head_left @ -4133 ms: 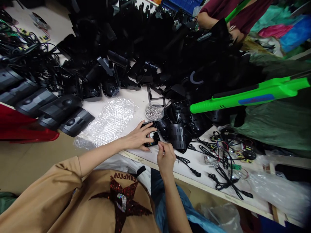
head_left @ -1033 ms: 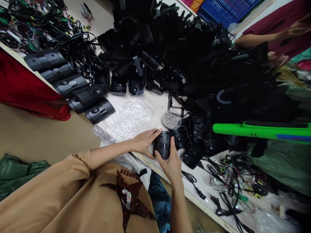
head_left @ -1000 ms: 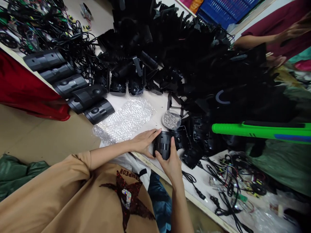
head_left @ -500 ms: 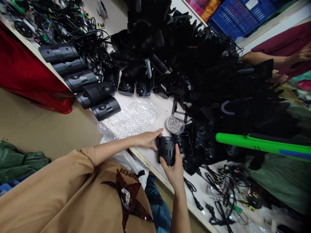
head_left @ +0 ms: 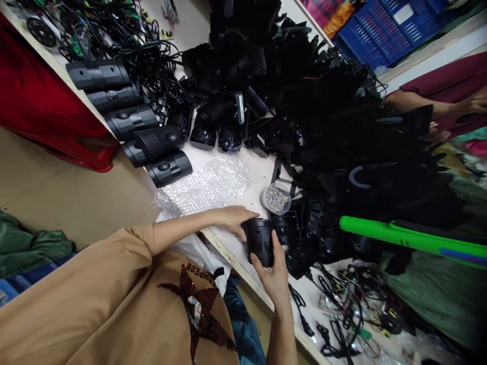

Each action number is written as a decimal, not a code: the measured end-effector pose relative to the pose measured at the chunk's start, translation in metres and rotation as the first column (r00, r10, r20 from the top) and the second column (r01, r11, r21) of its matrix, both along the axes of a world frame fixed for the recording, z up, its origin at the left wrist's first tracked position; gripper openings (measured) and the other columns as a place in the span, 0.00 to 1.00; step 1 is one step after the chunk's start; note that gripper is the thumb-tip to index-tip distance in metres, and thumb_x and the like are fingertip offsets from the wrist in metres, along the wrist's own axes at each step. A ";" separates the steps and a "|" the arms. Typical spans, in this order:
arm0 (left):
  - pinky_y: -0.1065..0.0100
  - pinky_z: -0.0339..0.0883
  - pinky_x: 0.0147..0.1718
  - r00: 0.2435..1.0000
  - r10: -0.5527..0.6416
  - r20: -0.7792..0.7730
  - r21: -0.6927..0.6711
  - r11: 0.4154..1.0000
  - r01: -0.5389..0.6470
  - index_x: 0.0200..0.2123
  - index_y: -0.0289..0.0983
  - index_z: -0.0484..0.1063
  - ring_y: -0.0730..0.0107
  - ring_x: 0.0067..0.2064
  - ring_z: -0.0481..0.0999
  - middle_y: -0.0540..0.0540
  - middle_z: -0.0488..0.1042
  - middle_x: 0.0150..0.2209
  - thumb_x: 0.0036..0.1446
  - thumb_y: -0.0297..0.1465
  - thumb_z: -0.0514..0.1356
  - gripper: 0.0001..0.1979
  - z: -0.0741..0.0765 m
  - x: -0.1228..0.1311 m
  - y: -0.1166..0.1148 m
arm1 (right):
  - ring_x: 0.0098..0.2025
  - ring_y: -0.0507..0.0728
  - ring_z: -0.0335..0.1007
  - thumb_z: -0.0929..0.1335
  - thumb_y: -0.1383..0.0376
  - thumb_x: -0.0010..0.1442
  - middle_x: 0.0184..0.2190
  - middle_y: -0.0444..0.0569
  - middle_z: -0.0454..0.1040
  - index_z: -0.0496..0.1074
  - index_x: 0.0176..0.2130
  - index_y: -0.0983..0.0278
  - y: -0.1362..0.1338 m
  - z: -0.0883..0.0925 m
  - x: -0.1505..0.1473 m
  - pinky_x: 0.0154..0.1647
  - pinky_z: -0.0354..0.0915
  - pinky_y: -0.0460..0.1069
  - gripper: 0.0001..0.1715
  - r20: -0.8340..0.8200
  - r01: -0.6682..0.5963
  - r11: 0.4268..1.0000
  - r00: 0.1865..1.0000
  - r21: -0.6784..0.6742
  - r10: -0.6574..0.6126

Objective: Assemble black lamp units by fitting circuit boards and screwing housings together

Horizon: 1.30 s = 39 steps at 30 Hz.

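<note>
At the table's near edge stands a black plastic housing (head_left: 259,242), rounded and ribbed, gripped from both sides. My left hand (head_left: 235,220) has its fingers along the far rim and its thumb on the left side. My right hand (head_left: 272,271) clasps the lower right part between thumb and fingers. Just beyond lies a round clear tub (head_left: 275,198) full of small silvery screws. An open black half-shell (head_left: 286,227) sits right of the held housing. Flattened bubble wrap (head_left: 213,185) covers the tabletop to the left.
Several assembled black housings (head_left: 131,121) line the left table edge, beside tangled black cables (head_left: 152,71). A large heap of black plastic parts (head_left: 304,101) fills the back. A bright green bar (head_left: 411,235) juts in from the right. Wires and plugs (head_left: 350,309) lie front right; another person's arm (head_left: 422,104) shows behind.
My left hand has come in onto the housing's far rim, where its fingers stretched past it before. The housing appears slightly turned. My right hand keeps its hold.
</note>
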<state>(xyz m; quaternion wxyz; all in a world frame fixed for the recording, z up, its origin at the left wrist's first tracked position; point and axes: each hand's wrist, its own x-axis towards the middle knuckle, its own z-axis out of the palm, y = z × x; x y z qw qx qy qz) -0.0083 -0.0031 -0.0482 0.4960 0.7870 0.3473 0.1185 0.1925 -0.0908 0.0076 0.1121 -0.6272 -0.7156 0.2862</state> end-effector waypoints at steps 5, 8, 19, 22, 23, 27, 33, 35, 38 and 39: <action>0.60 0.61 0.49 0.984 -0.176 -0.007 -0.018 0.984 0.176 0.59 0.30 0.54 0.48 0.54 0.66 0.34 0.66 0.54 0.30 0.42 0.70 0.53 0.004 0.005 0.020 | 0.61 0.64 0.53 0.66 0.57 0.55 0.61 0.56 0.55 0.44 0.63 0.59 -0.005 -0.003 0.008 0.57 0.56 0.62 0.43 -0.006 -0.057 0.998 0.998 0.001 0.057; 0.60 0.63 0.47 0.976 -0.216 0.026 -0.002 0.976 0.216 0.52 0.34 0.62 0.50 0.50 0.68 0.38 0.70 0.50 0.29 0.44 0.71 0.46 0.004 0.007 0.021 | 0.62 0.64 0.52 0.66 0.58 0.55 0.61 0.56 0.54 0.44 0.63 0.59 -0.009 -0.003 0.013 0.58 0.54 0.63 0.43 -0.017 -0.081 0.997 0.997 -0.012 0.081; 0.61 0.61 0.47 0.980 -0.140 0.142 0.060 0.989 0.133 0.47 0.36 0.64 0.54 0.47 0.70 0.41 0.72 0.45 0.33 0.47 0.69 0.38 0.003 0.002 0.006 | 0.63 0.63 0.50 0.66 0.59 0.55 0.62 0.55 0.53 0.46 0.63 0.58 -0.010 -0.002 0.024 0.59 0.53 0.63 0.42 -0.027 -0.105 0.993 0.994 -0.051 0.103; 0.61 0.62 0.46 0.982 -0.145 0.125 0.084 0.987 0.135 0.47 0.35 0.64 0.53 0.46 0.70 0.40 0.72 0.44 0.34 0.47 0.68 0.37 0.001 0.003 0.006 | 0.63 0.63 0.50 0.66 0.59 0.55 0.62 0.54 0.52 0.45 0.63 0.58 -0.009 -0.001 0.025 0.60 0.53 0.63 0.42 -0.016 -0.128 0.991 0.992 -0.044 0.127; 0.61 0.62 0.45 0.982 -0.149 0.117 0.091 0.986 0.138 0.47 0.35 0.64 0.53 0.45 0.70 0.40 0.72 0.44 0.34 0.48 0.68 0.37 0.000 0.003 0.006 | 0.63 0.63 0.50 0.67 0.59 0.55 0.63 0.54 0.52 0.45 0.63 0.57 -0.008 0.000 0.026 0.60 0.53 0.63 0.42 -0.011 -0.138 0.990 0.990 -0.044 0.137; 0.62 0.62 0.46 0.980 -0.169 0.102 0.120 0.980 0.156 0.47 0.34 0.64 0.53 0.45 0.70 0.39 0.72 0.44 0.35 0.48 0.68 0.37 -0.004 0.004 0.006 | 0.63 0.62 0.49 0.66 0.60 0.56 0.63 0.52 0.52 0.46 0.63 0.56 -0.004 0.005 0.027 0.60 0.52 0.62 0.41 -0.006 -0.174 0.982 0.985 -0.069 0.174; 0.61 0.62 0.45 0.979 -0.172 0.112 0.123 0.980 0.159 0.47 0.32 0.64 0.52 0.46 0.70 0.36 0.71 0.44 0.35 0.48 0.68 0.39 -0.007 0.006 0.007 | 0.62 0.62 0.52 0.67 0.60 0.56 0.62 0.52 0.54 0.48 0.62 0.56 -0.002 0.005 0.028 0.60 0.54 0.62 0.39 -0.009 -0.186 0.981 0.982 -0.053 0.186; 0.60 0.62 0.46 0.978 -0.177 0.113 0.134 0.978 0.161 0.47 0.32 0.64 0.52 0.45 0.70 0.36 0.71 0.44 0.35 0.48 0.68 0.39 -0.008 0.006 0.007 | 0.62 0.62 0.52 0.67 0.60 0.56 0.62 0.53 0.54 0.48 0.62 0.57 -0.001 0.006 0.027 0.60 0.54 0.62 0.39 0.007 -0.194 0.980 0.981 -0.053 0.194; 0.60 0.61 0.46 0.978 -0.168 0.125 0.146 0.978 0.149 0.46 0.33 0.64 0.52 0.45 0.70 0.38 0.72 0.43 0.33 0.47 0.69 0.38 -0.009 0.007 0.006 | 0.62 0.62 0.52 0.66 0.60 0.56 0.61 0.53 0.55 0.47 0.63 0.57 0.001 0.012 0.026 0.60 0.54 0.62 0.39 0.050 -0.227 0.969 0.971 -0.095 0.232; 0.60 0.61 0.46 0.978 -0.163 0.130 0.147 0.979 0.143 0.46 0.34 0.65 0.52 0.45 0.70 0.38 0.72 0.43 0.33 0.47 0.69 0.38 -0.010 0.007 0.005 | 0.62 0.62 0.52 0.66 0.60 0.57 0.61 0.53 0.55 0.47 0.63 0.57 0.002 0.014 0.025 0.60 0.54 0.62 0.39 0.067 -0.238 0.965 0.967 -0.111 0.246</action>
